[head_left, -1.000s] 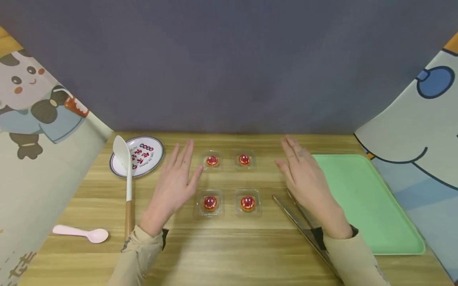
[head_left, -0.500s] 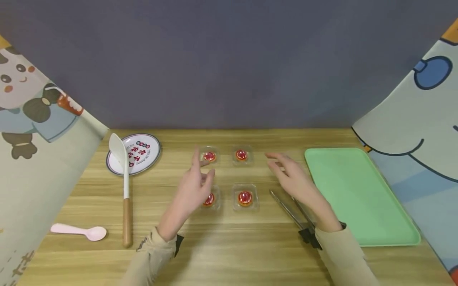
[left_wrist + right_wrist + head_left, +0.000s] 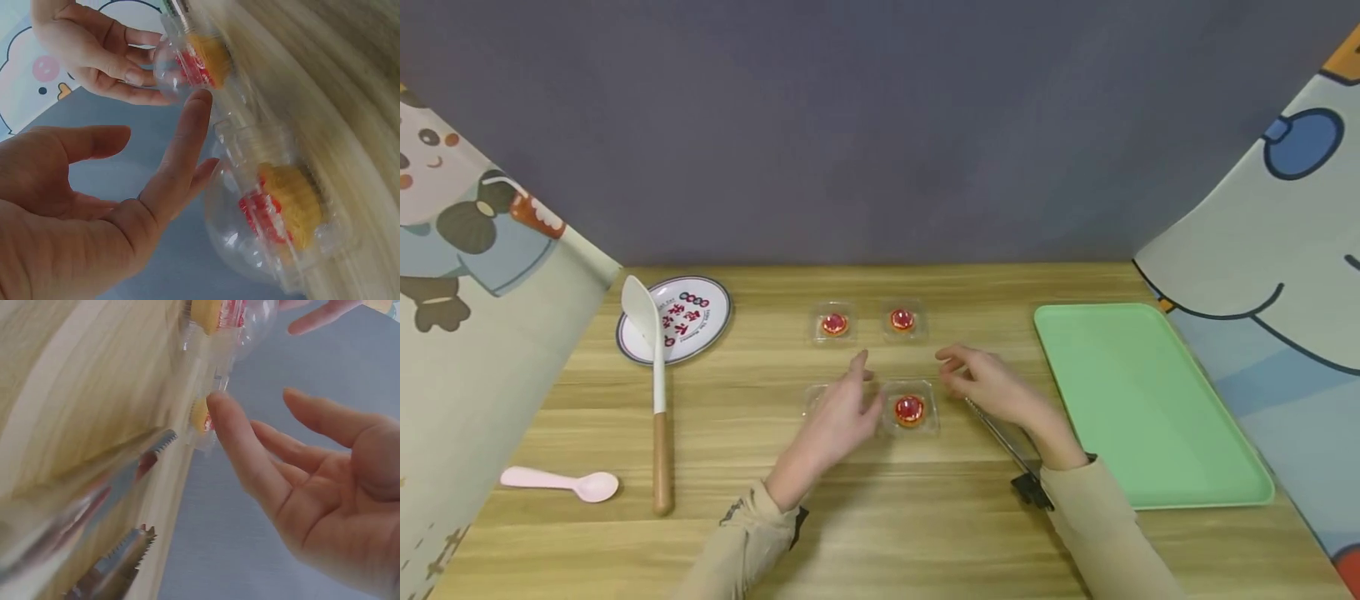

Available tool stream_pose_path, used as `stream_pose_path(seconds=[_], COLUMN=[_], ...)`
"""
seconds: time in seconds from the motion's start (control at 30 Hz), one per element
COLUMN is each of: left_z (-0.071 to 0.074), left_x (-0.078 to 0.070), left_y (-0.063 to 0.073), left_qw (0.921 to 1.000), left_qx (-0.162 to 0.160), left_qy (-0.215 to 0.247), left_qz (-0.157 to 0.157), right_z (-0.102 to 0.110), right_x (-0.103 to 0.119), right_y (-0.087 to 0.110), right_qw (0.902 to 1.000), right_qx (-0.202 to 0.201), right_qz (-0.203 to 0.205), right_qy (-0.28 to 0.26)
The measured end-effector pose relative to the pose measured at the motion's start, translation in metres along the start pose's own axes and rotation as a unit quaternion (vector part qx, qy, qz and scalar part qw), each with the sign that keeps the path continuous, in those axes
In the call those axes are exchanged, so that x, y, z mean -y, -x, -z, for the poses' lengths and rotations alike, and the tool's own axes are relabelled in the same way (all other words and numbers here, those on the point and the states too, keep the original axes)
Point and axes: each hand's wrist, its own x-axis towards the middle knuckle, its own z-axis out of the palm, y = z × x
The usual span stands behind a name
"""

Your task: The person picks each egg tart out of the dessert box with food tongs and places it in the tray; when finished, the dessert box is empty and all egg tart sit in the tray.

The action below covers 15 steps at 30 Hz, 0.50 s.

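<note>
My left hand (image 3: 838, 421) hovers over the front pair of clear plastic boxes, fingers apart and holding nothing. It hides most of the front-left box (image 3: 813, 397). Just right of its fingers sits the front-right box with a small red-topped tart (image 3: 909, 410) inside. Behind are two more boxed tarts, a back-left tart (image 3: 835, 324) and a back-right tart (image 3: 902, 320). My right hand (image 3: 992, 387), fingers loosely bent and holding nothing, is above metal tongs (image 3: 1003, 433) and right of the front-right box. The left wrist view shows a tart (image 3: 290, 209) under its domed lid.
On the right lies a green tray (image 3: 1150, 400). At the left, a white ladle with a wooden handle (image 3: 661, 458) leans over a patterned plate (image 3: 703, 321). A pink spoon (image 3: 597, 487) lies in front of them. A grey panel (image 3: 880, 133) stands behind the table.
Both hands have moved inward and nearer the front-right box; the left has crossed over the front-left box. Their fingers, straight before, are now more bent. The boxes stay in place.
</note>
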Motion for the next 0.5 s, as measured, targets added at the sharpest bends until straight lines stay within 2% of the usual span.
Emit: stream_pose_path(seconds=[0.1, 0.17, 0.27, 0.33, 0.4, 0.5], left_z=[-0.003, -0.013, -0.019, -0.027, -0.026, -0.033], left_x=[0.006, 0.024, 0.033, 0.043, 0.037, 0.041], left_y=[-0.002, -0.006, -0.008, -0.01, -0.009, -0.012], left_qw=[1.0, 0.9998, 0.9993, 0.998, 0.9977, 0.9962], left_qx=[0.001, 0.0, 0.014, 0.023, 0.04, 0.058], left_qy=[0.004, -0.012, -0.033, -0.055, -0.053, -0.06], left_qz=[-0.003, -0.016, -0.011, -0.02, -0.016, -0.028], right_z=[-0.002, -0.004, -0.007, -0.008, -0.008, -0.007], right_x=[-0.003, -0.004, -0.005, -0.005, -0.005, -0.006], right_y=[-0.002, -0.002, -0.002, -0.002, -0.001, -0.002], right_qw=[0.9997, 0.9991, 0.9978, 0.9963, 0.994, 0.9892], right_qx=[0.016, 0.029, 0.046, 0.056, 0.062, 0.071], right_qz=[-0.005, -0.006, -0.012, -0.015, -0.024, -0.037], right_qy=[-0.019, -0.03, -0.046, -0.064, -0.087, -0.123])
